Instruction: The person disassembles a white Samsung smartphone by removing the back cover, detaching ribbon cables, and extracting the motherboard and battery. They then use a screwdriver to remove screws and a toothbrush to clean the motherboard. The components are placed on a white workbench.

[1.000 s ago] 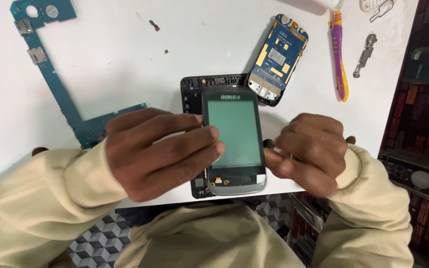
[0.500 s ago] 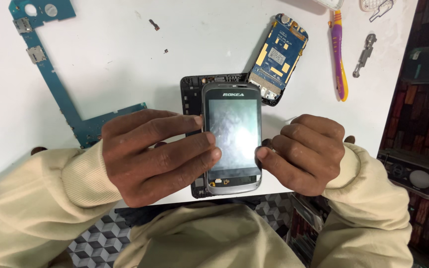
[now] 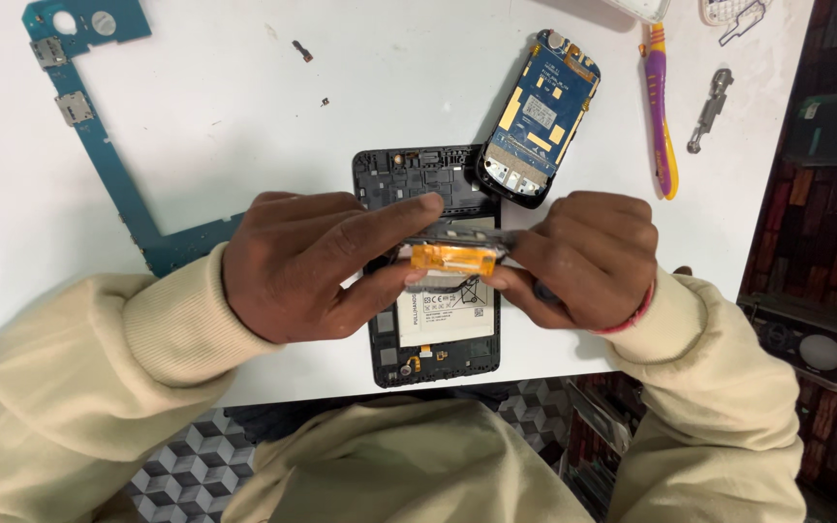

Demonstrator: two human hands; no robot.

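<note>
**Phone tipped edge-on between both hands**

Tilted since half a second ago: the small phone (image 3: 452,254) showed its screen face-up, now it is edge-on, orange strip toward the camera. Left hand (image 3: 317,266) pinches its left end, thumb under, fingers over; right hand (image 3: 588,261) pinches the right end, grip pressed together on it. Phone sits above the open black tablet frame (image 3: 433,329) on the white worktop (image 3: 225,116). Beyond the grip: a blue-board phone body (image 3: 538,121), purple toothbrush (image 3: 659,107); left of it a teal circuit board (image 3: 108,165). Likely light, stiff, glass fragile; hold by the edges.
</note>
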